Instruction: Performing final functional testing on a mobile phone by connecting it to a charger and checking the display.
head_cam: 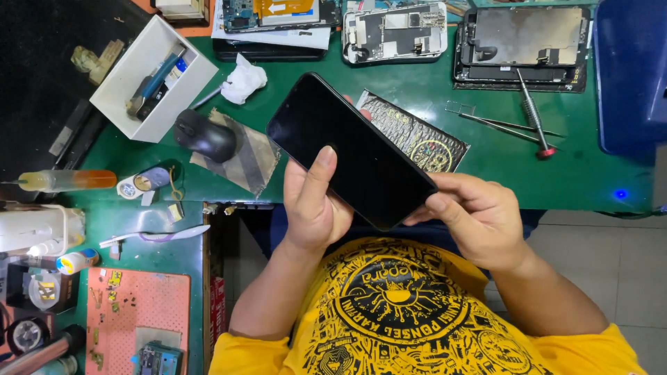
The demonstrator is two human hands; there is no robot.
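Observation:
A black smartphone [347,146] with a dark, blank screen is held tilted above the near edge of the green work mat [500,160]. My left hand [313,205] grips its lower left side, thumb lying on the glass. My right hand [476,215] holds the phone's lower right corner, fingers curled around the edge. Both hands sit in front of my yellow printed shirt.
On the mat lie a black mouse [205,135], a patterned pouch [424,139], tweezers [500,123], a screwdriver [533,114], several opened phones at the back [396,31] and a white box of tools [153,76]. A pink pad [139,316] and bottles sit at left.

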